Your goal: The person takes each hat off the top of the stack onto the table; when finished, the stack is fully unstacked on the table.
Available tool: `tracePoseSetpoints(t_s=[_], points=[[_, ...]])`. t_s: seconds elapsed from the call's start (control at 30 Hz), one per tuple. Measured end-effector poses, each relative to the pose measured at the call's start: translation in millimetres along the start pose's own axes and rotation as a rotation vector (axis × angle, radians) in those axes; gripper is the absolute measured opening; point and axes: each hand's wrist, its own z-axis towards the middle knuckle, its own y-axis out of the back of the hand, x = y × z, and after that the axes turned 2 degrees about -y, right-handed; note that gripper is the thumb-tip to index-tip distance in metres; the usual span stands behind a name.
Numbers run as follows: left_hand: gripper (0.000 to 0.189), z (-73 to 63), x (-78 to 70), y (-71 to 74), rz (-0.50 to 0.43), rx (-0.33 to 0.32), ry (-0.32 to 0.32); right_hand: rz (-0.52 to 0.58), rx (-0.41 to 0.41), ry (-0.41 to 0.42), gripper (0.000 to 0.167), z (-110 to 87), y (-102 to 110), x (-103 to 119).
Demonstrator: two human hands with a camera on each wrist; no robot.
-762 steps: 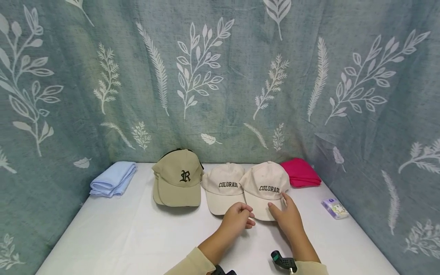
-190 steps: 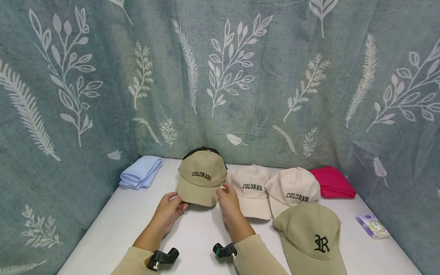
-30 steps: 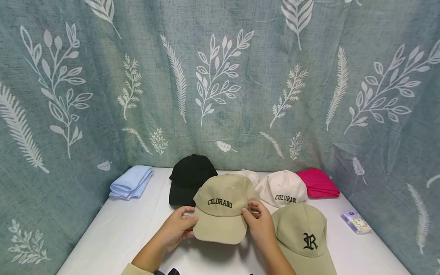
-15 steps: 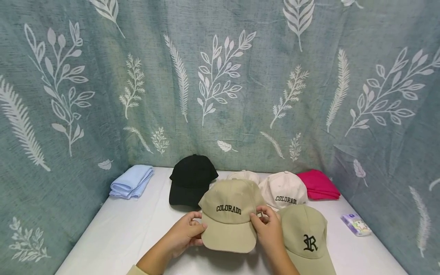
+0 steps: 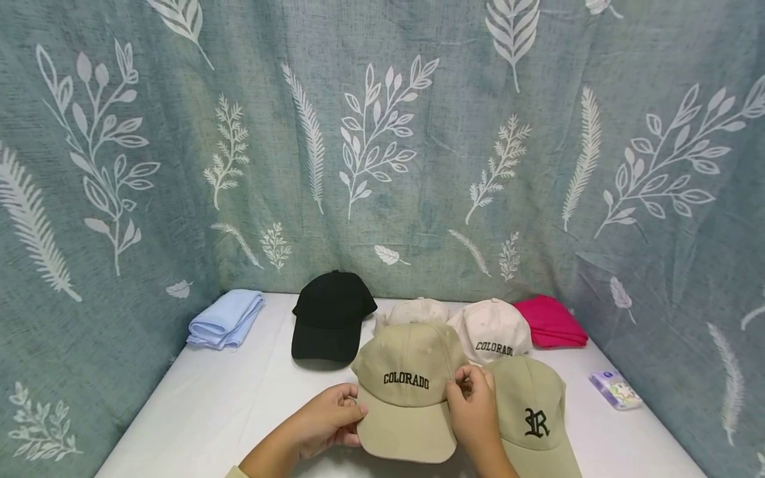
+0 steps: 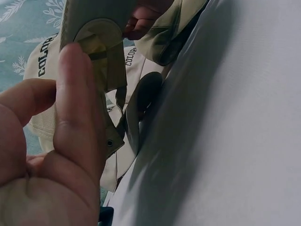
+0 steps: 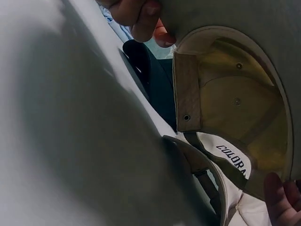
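A khaki baseball cap (image 5: 406, 372) lettered COLORADO is held up above the white table, brim toward me. My left hand (image 5: 327, 418) pinches the left edge of its brim, thumb on top. My right hand (image 5: 475, 405) grips its right side, where brim meets crown. The right wrist view looks up into the cap's hollow inside (image 7: 225, 99) and its back strap. Right of it lies another khaki cap (image 5: 528, 405) with a black R. Behind stand a black cap (image 5: 331, 318) and two cream caps, one (image 5: 418, 311) mostly hidden, the other (image 5: 490, 325) showing COLORADO.
A folded light blue cloth (image 5: 226, 318) lies at the back left corner of the table (image 5: 197, 398). A folded red cloth (image 5: 550, 322) is at the back right, with a small purple-and-white packet (image 5: 615, 390) in front of it. A patterned curtain (image 5: 382, 166) encloses the sides and back.
The khaki COLORADO cap has come off the black cap and moved toward me and right, held in both hands. Earlier, the R cap went from the left stack to the front right.
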Motion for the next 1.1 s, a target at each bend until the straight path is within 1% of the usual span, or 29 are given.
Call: tracePoseSetpoints(t_s=[0.1,0.17,0.3,0.43,0.5,0.6,0.77,0.97,1.1], points=[[0.025,-0.5,1.9,-0.9,-0.004,0.009,0.006,-0.041,-0.013,0.008,0.009,-0.5,-1,0],[0.025,-0.4,4.1,-2.1,-0.003,0.01,0.022,-0.061,0.0,-0.002,0.008,0.1,-2,-1],[0.026,0.3,8.1,-3.9,0.019,0.003,0.059,-0.109,0.05,-0.053,0.005,2.0,-2,-4],[0.024,2.2,12.4,-3.7,0.047,-0.002,0.092,-0.191,0.095,-0.108,0.005,3.3,-3,-7],[0.024,3.6,14.2,-2.9,0.065,-0.013,0.099,-0.223,0.108,-0.127,0.005,3.8,-3,-8],[0.024,5.5,15.2,-1.0,0.115,-0.037,0.091,-0.245,0.108,-0.139,0.005,4.3,-4,-10],[0.024,6.8,13.6,1.6,0.209,-0.063,0.058,-0.251,0.09,-0.143,0.004,4.6,-4,-10],[0.03,7.1,13.6,5.7,0.261,-0.137,0.031,-0.266,0.096,-0.146,0.003,1.4,-5,-9],[0.031,8.7,11.7,7.2,0.291,-0.182,0.011,-0.282,0.096,-0.151,0.003,2.3,-4,-10]])
